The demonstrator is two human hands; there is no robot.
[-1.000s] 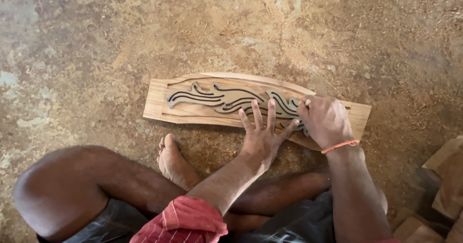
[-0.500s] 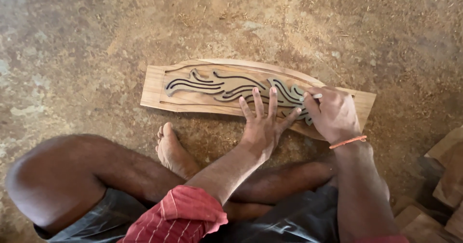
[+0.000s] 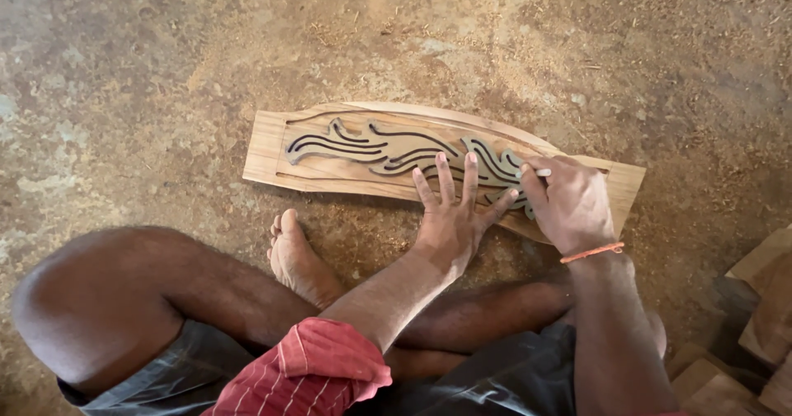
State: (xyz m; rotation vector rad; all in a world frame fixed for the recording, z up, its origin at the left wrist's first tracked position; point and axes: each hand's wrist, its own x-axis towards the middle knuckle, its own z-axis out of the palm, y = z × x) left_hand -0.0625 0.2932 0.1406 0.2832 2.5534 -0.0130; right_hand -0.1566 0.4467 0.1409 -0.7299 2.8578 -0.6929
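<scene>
Sawdust-strewn dirt floor (image 3: 165, 78) bears long pale wooden panel with wavy cut-out carving (image 3: 346, 135); left hand (image 3: 452, 218) flat, fingers spread on its near edge, right hand (image 3: 569, 205) pinching thin pale marking tool (image 3: 540, 172) at its right end — panel may shift, spoiling the line.

— What's around me down here?

— My bare foot (image 3: 295, 255) rests on the dirt floor (image 3: 148, 78), which is brown and dusted with sawdust (image 3: 495, 28).

— And at my right?

— Stacked wooden blocks (image 3: 763, 317) near my knee. A red striped cloth (image 3: 309, 371) lies over my dark shorts (image 3: 511, 379).
</scene>
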